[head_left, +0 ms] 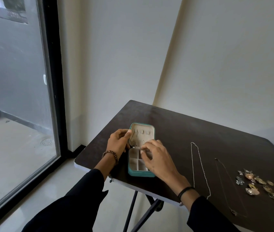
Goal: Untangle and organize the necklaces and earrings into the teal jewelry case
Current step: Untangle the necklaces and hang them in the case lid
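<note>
Teal jewelry case (pixel 139 174) sits open at the near-left corner of the dark table (pixel 183 128), lid up. Your left hand (pixel 118 141) grips the lid's left edge, likely to steady it. One necklace (pixel 133 139) hangs inside the lid. Your right hand (pixel 156 158) hovers over the divided tray w/ fingers curled near the hinge; can't tell if it pinches anything. Silver chain (pixel 192 164), thin pendant necklace (pixel 234 212) and earring pile (pixel 256 183) lie apart to the right, prob. laid out so they stay untangled. Est. early stage.
</note>
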{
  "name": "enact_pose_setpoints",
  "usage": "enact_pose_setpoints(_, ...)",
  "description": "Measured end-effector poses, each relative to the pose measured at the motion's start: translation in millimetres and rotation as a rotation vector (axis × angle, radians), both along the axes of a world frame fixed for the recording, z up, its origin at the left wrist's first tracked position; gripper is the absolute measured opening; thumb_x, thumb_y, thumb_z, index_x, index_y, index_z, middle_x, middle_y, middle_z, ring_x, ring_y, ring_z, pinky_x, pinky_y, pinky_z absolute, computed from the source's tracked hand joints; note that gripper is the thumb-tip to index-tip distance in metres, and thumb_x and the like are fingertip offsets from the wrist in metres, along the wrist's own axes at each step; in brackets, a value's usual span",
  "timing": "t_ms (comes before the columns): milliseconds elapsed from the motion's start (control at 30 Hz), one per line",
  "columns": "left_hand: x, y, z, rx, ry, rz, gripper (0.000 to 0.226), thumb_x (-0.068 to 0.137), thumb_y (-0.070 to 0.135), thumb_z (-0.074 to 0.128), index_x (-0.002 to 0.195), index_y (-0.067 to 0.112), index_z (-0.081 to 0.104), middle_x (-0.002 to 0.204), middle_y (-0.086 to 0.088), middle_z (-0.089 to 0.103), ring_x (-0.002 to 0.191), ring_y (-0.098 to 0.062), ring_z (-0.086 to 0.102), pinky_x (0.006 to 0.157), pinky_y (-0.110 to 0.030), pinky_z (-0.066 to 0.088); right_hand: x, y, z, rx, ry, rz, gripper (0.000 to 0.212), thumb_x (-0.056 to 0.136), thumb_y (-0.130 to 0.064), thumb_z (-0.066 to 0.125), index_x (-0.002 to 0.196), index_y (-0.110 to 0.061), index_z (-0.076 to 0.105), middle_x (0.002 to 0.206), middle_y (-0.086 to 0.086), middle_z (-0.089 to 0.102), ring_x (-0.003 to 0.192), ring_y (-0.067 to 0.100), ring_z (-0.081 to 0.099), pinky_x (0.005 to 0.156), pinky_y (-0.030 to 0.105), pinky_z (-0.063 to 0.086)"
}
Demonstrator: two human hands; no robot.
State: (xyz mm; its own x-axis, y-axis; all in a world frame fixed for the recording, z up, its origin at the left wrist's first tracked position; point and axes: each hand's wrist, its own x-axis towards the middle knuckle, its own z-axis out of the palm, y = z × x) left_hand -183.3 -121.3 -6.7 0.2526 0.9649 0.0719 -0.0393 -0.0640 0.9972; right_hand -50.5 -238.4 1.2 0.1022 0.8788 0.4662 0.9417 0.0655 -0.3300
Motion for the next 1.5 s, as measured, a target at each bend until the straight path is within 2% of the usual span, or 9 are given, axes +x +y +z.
enact_pose_setpoints(100, -0.8, -1.7, 5.3, -0.018, 0.083, 0.056, 0.018, 0.093, 0.023, 0.065, 0.108, 0.014, 0.068, 0.092, -0.004, 0.073, 0.055, -0.014, 0.062, 0.045, -0.024, 0.051, 6.2, -11.5, 6.0, -0.013, 0.014, 0.031, 0.012, 0.096, -0.027, 0.062, 0.101, -0.021, 0.071, 0.105, -0.011, 0.064, 0.100, 0.006, 0.052, 0.083, 0.022, 0.048)
enact_pose_setpoints(233, -1.2, -13.0, 16.8, 0.093, 0.305, 0.098, 0.013, 0.088, 0.023, 0.062, 0.098, 0.029, 0.065, 0.112, 0.007, 0.069, 0.095, -0.017, 0.066, 0.083, -0.036, 0.055, 9.6, -24.6, 11.7, -0.047, 0.029, 0.016, 0.014, 0.096, -0.029, 0.063, 0.099, -0.020, 0.073, 0.103, -0.010, 0.066, 0.098, 0.010, 0.054, 0.084, 0.032, 0.051)
enact_pose_setpoints(367, 8.0, -29.7, 36.6, 0.173, 0.598, 0.202, 0.019, 0.092, 0.028, 0.054, 0.104, 0.030, 0.069, 0.117, 0.005, 0.064, 0.102, -0.023, 0.063, 0.077, -0.032, 0.045, 9.4, -37.1, 17.4, -0.035, 0.014, -0.008, 0.015, 0.097, -0.028, 0.063, 0.100, -0.017, 0.073, 0.106, -0.006, 0.064, 0.102, 0.010, 0.052, 0.085, 0.030, 0.049)
enact_pose_setpoints(567, 32.2, -49.7, 58.2, 0.352, 0.749, 0.201, 0.024, 0.095, 0.026, 0.050, 0.105, 0.027, 0.072, 0.123, 0.002, 0.062, 0.103, -0.026, 0.063, 0.076, -0.032, 0.045, 24.4, -54.0, 24.2, -0.002, 0.022, -0.053, 0.016, 0.097, -0.029, 0.061, 0.100, -0.018, 0.071, 0.107, -0.006, 0.064, 0.105, 0.011, 0.053, 0.086, 0.032, 0.050)
enact_pose_setpoints(733, 68.3, -68.8, 75.6, 0.505, 0.769, 0.074, 0.024, 0.095, 0.022, 0.051, 0.097, 0.024, 0.075, 0.110, 0.002, 0.070, 0.096, -0.024, 0.065, 0.072, -0.031, 0.049, 58.4, -71.8, 24.6, -0.002, 0.056, -0.120, 0.013, 0.096, -0.028, 0.063, 0.099, -0.019, 0.072, 0.106, -0.007, 0.065, 0.105, 0.010, 0.055, 0.087, 0.029, 0.049)
enact_pose_setpoints(1033, 157.4, -93.9, 60.4, 0.462, 0.724, -0.251, 0.023, 0.091, 0.013, 0.054, 0.093, 0.015, 0.076, 0.101, -0.005, 0.073, 0.092, -0.026, 0.068, 0.079, -0.036, 0.058, 136.9, -88.5, 14.2, -0.126, 0.097, -0.331, 0.013, 0.095, -0.026, 0.064, 0.101, -0.016, 0.067, 0.097, -0.002, 0.061, 0.099, 0.020, 0.062, 0.078, 0.032, 0.050)
enact_pose_setpoints(1267, 211.2, -90.3, 40.6, 0.456, 0.838, -0.351, 0.009, 0.092, 0.009, 0.057, 0.091, 0.003, 0.064, 0.119, -0.019, 0.060, 0.108, -0.032, 0.059, 0.092, -0.038, 0.050, 186.0, -70.4, 15.4, -0.272, 0.141, -0.451, 0.019, 0.097, -0.023, 0.062, 0.108, -0.011, 0.053, 0.107, 0.003, 0.052, 0.111, 0.025, 0.054, 0.090, 0.036, 0.048)
enact_pose_setpoints(1400, 230.5, -81.1, 36.6, 0.498, 0.963, -0.434, 0.033, 0.099, 0.026, 0.055, 0.117, -0.001, 0.060, 0.131, -0.016, 0.048, 0.125, -0.032, 0.046, 0.101, -0.040, 0.043, 201.3, -47.1, 21.6, -0.314, 0.128, -0.508, 0.015, 0.097, -0.021, 0.060, 0.094, -0.006, 0.062, 0.102, 0.011, 0.063, 0.106, 0.032, 0.060, 0.082, 0.034, 0.047)
enact_pose_setpoints(1500, 239.3, -75.0, 39.2, 0.485, 0.977, -0.408, 0.031, 0.092, 0.028, 0.066, 0.105, 0.001, 0.063, 0.121, -0.017, 0.059, 0.109, -0.031, 0.060, 0.083, -0.036, 0.050, 206.3, -32.7, 22.8, -0.332, 0.161, -0.577, 0.024, 0.094, -0.028, 0.065, 0.080, -0.009, 0.065, 0.096, 0.013, 0.067, 0.096, 0.034, 0.066, 0.069, 0.031, 0.045)
